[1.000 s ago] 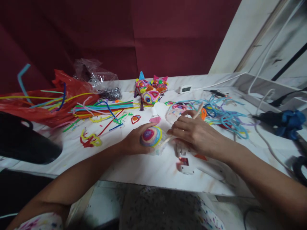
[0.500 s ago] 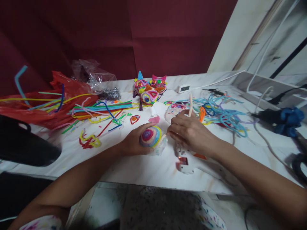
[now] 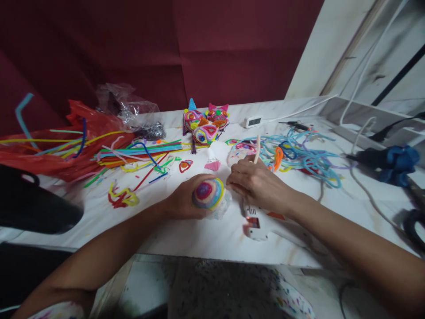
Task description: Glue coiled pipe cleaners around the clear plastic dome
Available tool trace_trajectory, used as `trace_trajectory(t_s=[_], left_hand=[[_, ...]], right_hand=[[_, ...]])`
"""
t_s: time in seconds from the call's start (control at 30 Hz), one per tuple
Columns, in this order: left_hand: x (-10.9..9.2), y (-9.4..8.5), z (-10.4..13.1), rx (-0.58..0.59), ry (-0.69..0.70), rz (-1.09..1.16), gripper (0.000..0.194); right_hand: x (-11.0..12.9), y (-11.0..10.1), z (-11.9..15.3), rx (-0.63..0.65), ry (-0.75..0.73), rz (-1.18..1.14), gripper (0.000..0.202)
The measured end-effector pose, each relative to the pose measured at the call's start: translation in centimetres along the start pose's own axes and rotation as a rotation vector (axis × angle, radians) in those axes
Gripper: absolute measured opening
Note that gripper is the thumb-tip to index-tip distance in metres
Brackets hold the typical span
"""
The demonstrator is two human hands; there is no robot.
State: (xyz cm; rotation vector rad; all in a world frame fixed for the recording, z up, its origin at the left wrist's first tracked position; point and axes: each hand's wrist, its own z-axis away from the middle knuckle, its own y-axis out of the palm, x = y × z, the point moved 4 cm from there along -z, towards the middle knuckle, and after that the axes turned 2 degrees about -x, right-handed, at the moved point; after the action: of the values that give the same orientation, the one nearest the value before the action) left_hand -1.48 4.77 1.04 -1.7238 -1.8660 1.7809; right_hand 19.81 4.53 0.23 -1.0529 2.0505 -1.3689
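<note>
Centrally, the left hand [image 3: 181, 201] cups a coiled, multicoloured pipe-cleaner disc [image 3: 208, 193], fingers wrapped round its left edge; the disc sits on a scrap of clear film just above the tabletop [image 3: 206, 235]; the right hand [image 3: 257, 184] touches the disc at its 3 o'clock edge and pinches a cream pipe cleaner [image 3: 256, 148], whose free end rises toward 12 o'clock above the knuckles.

Directly under the right wrist, at 5 o'clock from the disc, lies a white glue gun [image 3: 262, 223] with a red lamp lit; the forearm crosses over its body and hides the handle; at 12 o'clock from the hands stand finished pipe-cleaner masks [image 3: 206, 124]; a small pink coil [image 3: 212, 165] and a red-outlined piece [image 3: 185, 165] lie between masks and disc; at 1 to 2 o'clock spreads a tangle of blue pipe cleaners [image 3: 305, 155]; at 10 o'clock lies a bundle of straight coloured pipe cleaners [image 3: 142, 150] beside a red plastic bag [image 3: 49, 153] and a clear bag [image 3: 128, 106]; a small white digital meter [image 3: 253, 121] sits at the far edge; a dark rounded object [image 3: 29, 204] occupies 9 o'clock.

Surface: white marble-patterned tabletop; rear wall dark red; pale wall and cables [image 3: 361, 133] at 3 o'clock.
</note>
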Motion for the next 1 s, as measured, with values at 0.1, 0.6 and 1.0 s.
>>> trace_trajectory(t_s=[0.1, 0.6, 1.0], left_hand=[[-0.2, 0.0, 0.0, 0.017, 0.027, -0.015, 0.076], [-0.4, 0.3, 0.0, 0.128, 0.151, -0.071, 0.075], [-0.8, 0.4, -0.7, 0.357, -0.006, -0.116, 0.076]], right_hand=[[0.0, 0.1, -0.1, 0.018, 0.005, 0.010, 0.034], [-0.5, 0.7, -1.5, 0.154, 0.051, -0.052, 0.025], [-0.9, 2.2, -1.6, 0.177, -0.143, 0.037, 0.029]])
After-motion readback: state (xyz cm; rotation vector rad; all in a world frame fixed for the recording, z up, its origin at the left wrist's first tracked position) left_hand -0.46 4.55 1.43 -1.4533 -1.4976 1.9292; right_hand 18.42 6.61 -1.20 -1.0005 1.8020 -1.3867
